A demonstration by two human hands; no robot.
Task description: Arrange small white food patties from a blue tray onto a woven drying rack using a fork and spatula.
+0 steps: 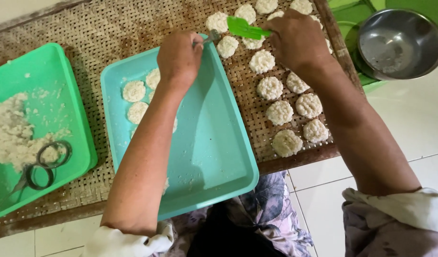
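Note:
My left hand (179,57) hovers over the far edge of a teal tray (214,157) and grips a metal utensil (208,40) whose tip points at a white rice patty (227,46). My right hand (297,40) holds a green plastic spatula (246,28) above the same spot on the woven bamboo mat (114,28). Several round rice patties (279,112) lie in rows on the mat to the right of the tray. A few patties (134,91) rest inside the teal tray, partly hidden by my left forearm.
A green tray (61,71) at the left holds a heap of loose cooked rice (11,135) and two metal ring moulds with handles (42,166). A steel bowl (400,43) sits on green plastic at the upper right. White floor tiles lie below and to the right.

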